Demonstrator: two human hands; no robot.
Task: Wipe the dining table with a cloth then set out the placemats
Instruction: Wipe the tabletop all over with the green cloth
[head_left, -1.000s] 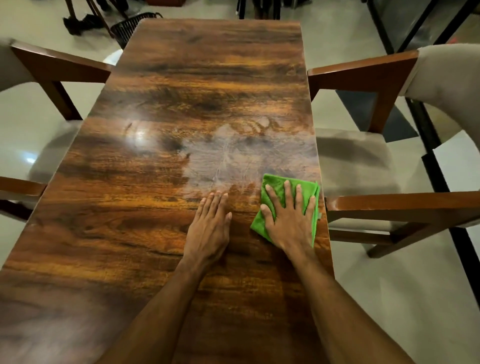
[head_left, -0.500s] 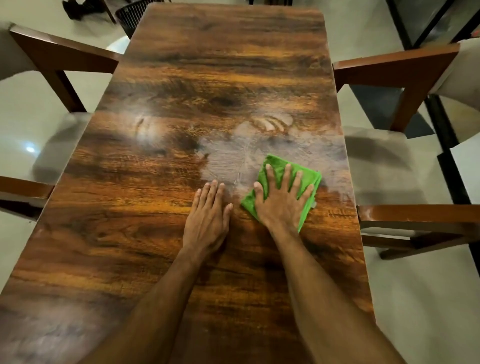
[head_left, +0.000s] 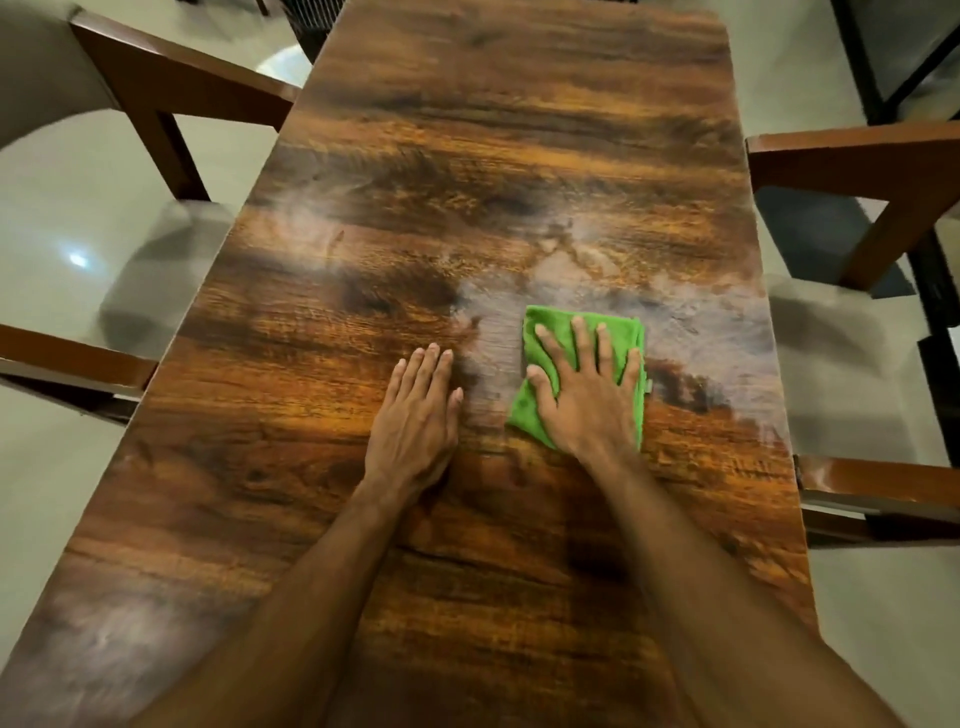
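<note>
A long, glossy wooden dining table (head_left: 467, 171) fills the head view. A folded green cloth (head_left: 550, 325) lies on it right of centre, and my right hand (head_left: 584, 392) presses flat on it with fingers spread. My left hand (head_left: 415, 415) rests palm down on the bare wood just left of the cloth, fingers together, holding nothing. A hazy, damp-looking smear (head_left: 675, 322) spreads over the wood around and beyond the cloth. No placemats are in view.
Wooden chairs with pale cushions stand along both long sides: two on the left (head_left: 171, 98) (head_left: 67, 358), two on the right (head_left: 857, 156) (head_left: 883, 483). Pale glossy floor (head_left: 62, 208) surrounds the table. A dark frame (head_left: 893, 62) stands at the back right.
My right hand has slid the green cloth leftwards and away from the table's right edge, toward the middle. My left hand has stayed flat beside it. The view has shifted right.
</note>
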